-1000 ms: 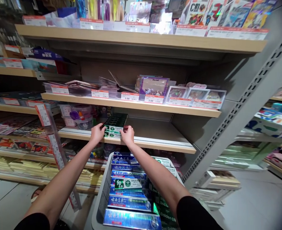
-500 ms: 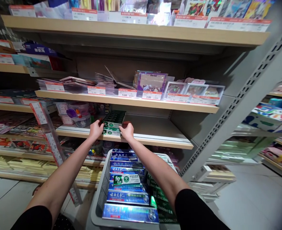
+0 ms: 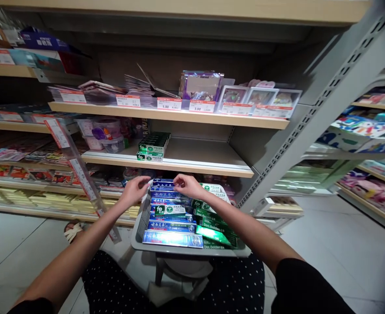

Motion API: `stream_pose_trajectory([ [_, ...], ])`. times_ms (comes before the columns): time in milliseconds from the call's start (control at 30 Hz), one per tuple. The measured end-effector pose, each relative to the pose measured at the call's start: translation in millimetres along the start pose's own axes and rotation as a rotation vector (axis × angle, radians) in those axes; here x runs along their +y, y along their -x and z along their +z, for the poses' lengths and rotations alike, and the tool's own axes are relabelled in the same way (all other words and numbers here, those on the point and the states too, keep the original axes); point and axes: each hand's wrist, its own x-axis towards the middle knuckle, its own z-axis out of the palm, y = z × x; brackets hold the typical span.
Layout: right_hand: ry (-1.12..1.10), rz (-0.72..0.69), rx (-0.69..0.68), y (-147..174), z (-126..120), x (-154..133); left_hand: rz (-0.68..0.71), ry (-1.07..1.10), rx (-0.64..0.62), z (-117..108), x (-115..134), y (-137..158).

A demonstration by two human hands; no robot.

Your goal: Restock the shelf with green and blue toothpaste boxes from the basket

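Observation:
My left hand (image 3: 134,192) is over the back left corner of a grey plastic basket (image 3: 136,237), fingers apart and holding nothing. Above the basket's back row, my right hand (image 3: 189,186) has loosely bent fingers near a blue toothpaste box (image 3: 163,188); no box shows in its grip. Blue boxes lie in a column on the basket's left side, with one green-and-white box (image 3: 170,210) across them. Green toothpaste boxes (image 3: 214,227) fill the right side, some tilted. Stacked on the shelf beyond are green-and-white toothpaste boxes (image 3: 150,152), apart from both hands.
The lower shelf (image 3: 208,152) carries plastic tubs (image 3: 110,137) left of the stack. Above it, another shelf (image 3: 166,112) has price tags and flat packets. A slotted metal upright (image 3: 287,144) stands at right. The basket rests on a stool (image 3: 187,267) before my knees.
Both hands have let go of the green-and-white boxes on the shelf and come down and back to the basket. The view has tilted downward, showing my knees and the stool.

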Motion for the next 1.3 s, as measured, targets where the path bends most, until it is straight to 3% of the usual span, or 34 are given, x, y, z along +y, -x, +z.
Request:
stream_pose_trajectory([
  [100, 0.228, -0.099, -0.269, 25, 1, -3, -0.015, -0.024, -0.266, 19, 0, 32],
  [167, 0.379, -0.129, -0.36, 36, 1, -5, -0.022, -0.079, -0.37, 30, -5, 45],
  [267, 0.557, -0.084, -0.409, 45, 4, -8, 0.003, -0.17, -0.422, 41, -15, 54],
  [400, 0.753, 0.015, -0.476, 52, 15, -7, 0.055, -0.226, -0.372, 48, -22, 59],
  [600, 0.755, 0.004, -0.343, 64, 28, 7, 0.054, -0.161, -0.229, 56, -24, 76],
  [733, 0.632, 0.026, -0.223, 68, 27, 11, -0.085, 0.084, -0.16, 57, -28, 78],
  [900, 0.443, 0.019, -0.111, 67, 27, 17, -0.212, 0.387, -0.173, 53, -25, 73],
  [1067, 0.281, 0.058, -0.032, 66, 29, 22, -0.259, 0.45, -0.172, 50, -20, 73],
  [1300, 0.129, 0.11, -0.028, 66, 24, 15, -0.294, 0.448, -0.103, 52, -25, 71],
])
